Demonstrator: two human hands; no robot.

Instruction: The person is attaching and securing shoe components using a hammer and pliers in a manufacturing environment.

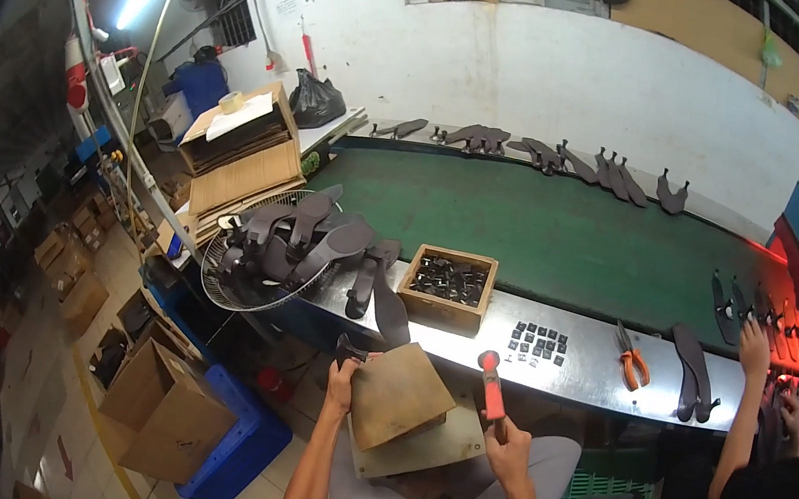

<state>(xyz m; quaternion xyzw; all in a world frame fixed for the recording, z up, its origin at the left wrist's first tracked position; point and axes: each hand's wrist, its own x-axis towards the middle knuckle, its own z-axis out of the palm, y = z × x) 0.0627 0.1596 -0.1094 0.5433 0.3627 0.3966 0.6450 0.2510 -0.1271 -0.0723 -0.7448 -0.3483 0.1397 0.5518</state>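
Note:
My left hand [341, 383] grips a small dark piece shaped like a shoe heel [349, 349], at the left edge of a tan board [406, 392] lying over my lap. How far the piece reaches behind my fingers is hidden. In my right hand [508, 454] is a hammer [494, 388], its red head raised just right of the board. A paler plate [412, 458] shows beneath the board. Beyond it, a dark shoe sole [390, 309] leans over the bench edge.
A wooden box [442, 313] of small black parts stands on the steel ledge, beside rows of small dark pieces [539, 342] and orange-handled pliers [629, 359]. Left is a wire basket [256, 303] of soles. Behind runs a green conveyor belt [524, 226]. A co-worker's arm [746, 396] reaches in at right.

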